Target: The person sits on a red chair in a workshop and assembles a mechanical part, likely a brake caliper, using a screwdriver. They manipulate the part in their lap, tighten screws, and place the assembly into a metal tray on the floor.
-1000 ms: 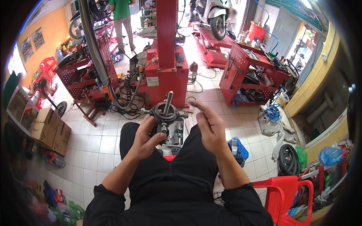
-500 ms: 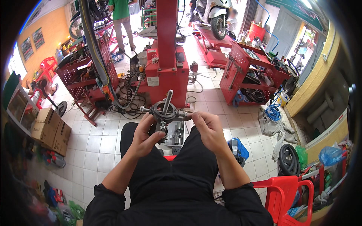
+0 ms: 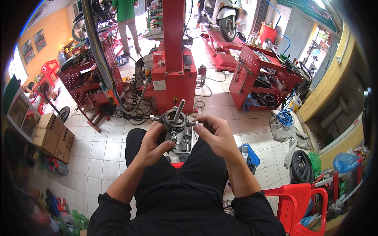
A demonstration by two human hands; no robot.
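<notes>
Head view: left hand (image 3: 151, 144) grips the metal ring (image 3: 174, 126) from left, right hand (image 3: 219, 136) pinches its right bolt (image 3: 192, 123).

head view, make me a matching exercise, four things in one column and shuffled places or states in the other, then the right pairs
1. Left hand
2. Right hand
3. White scooter
4. Red plastic chair

A. Up on a red platform
B. Fingers at the bolt on the right side of the ring
C. At the picture's lower right
D. Holding the metal ring fixture by its left side

Pairs: 1-D, 2-B, 3-A, 4-C
</notes>
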